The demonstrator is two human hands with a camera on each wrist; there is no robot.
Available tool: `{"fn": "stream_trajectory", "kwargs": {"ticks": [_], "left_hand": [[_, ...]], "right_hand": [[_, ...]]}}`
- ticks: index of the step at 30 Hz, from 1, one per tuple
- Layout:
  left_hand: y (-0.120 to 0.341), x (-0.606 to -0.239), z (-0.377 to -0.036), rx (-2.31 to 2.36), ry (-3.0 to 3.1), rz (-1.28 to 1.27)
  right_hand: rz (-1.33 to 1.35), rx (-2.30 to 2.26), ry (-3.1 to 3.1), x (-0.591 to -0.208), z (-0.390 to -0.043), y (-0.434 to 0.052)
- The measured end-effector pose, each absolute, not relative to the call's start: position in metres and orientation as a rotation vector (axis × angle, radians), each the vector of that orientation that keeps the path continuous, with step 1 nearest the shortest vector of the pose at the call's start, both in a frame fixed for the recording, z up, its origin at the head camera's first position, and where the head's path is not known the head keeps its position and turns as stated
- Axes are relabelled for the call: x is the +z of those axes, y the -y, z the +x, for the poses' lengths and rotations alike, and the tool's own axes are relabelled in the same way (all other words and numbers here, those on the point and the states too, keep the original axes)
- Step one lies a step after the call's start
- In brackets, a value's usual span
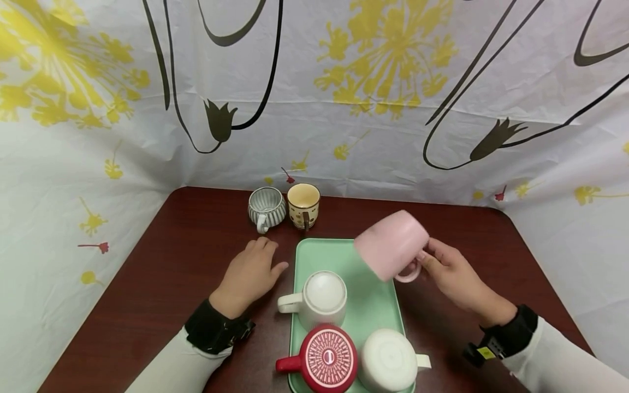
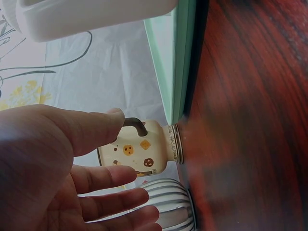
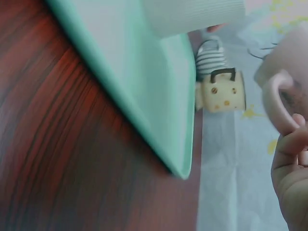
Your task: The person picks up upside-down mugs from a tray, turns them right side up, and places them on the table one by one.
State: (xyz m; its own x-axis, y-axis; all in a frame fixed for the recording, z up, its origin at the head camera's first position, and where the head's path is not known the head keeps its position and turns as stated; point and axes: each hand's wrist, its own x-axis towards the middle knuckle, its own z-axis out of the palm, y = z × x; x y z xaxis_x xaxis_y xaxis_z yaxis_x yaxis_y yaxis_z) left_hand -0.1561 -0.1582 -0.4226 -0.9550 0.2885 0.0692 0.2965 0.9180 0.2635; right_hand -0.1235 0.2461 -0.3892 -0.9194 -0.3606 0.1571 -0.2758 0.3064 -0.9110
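By its handle, my right hand (image 1: 454,275) holds a pink mug (image 1: 392,244), tilted above the far right part of a green tray (image 1: 319,252). The right wrist view shows the fingers pinching the pink mug's handle (image 3: 278,103). To the left of the tray, my left hand (image 1: 251,275) is held low with its fingers loosely extended and nothing in it. Upside down on the tray are a white mug (image 1: 324,299), a red mug (image 1: 329,357) and another white mug (image 1: 389,360). Beyond the left hand stand a grey striped cup (image 1: 267,207) and a cream cup with a cookie pattern (image 1: 303,204), both upright.
A dark red-brown table (image 1: 147,305) carries everything. White patterned cloth (image 1: 304,131) hangs behind the table and along its sides. The handles of the red mug and the two white mugs stick out past the tray's long edges.
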Motion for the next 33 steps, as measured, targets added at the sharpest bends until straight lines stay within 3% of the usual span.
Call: {"fn": "stream_trajectory", "kwargs": {"ticks": [6,15,33], "left_hand": [[0.158,-0.423,-0.156,-0.425,3.053,-0.462],[0.157,-0.422,-0.156,-0.43,3.052,-0.461],[0.15,-0.398,-0.155,-0.669,2.936,-0.534]], "right_hand": [[-0.602,-2.165,-1.699,-0.395,-0.141,-0.237],[-0.478,-2.312,-0.707,-0.406,-0.157,-0.222],[-0.463,-2.336,-0.659,-0.404,-0.167,-0.195]]}}
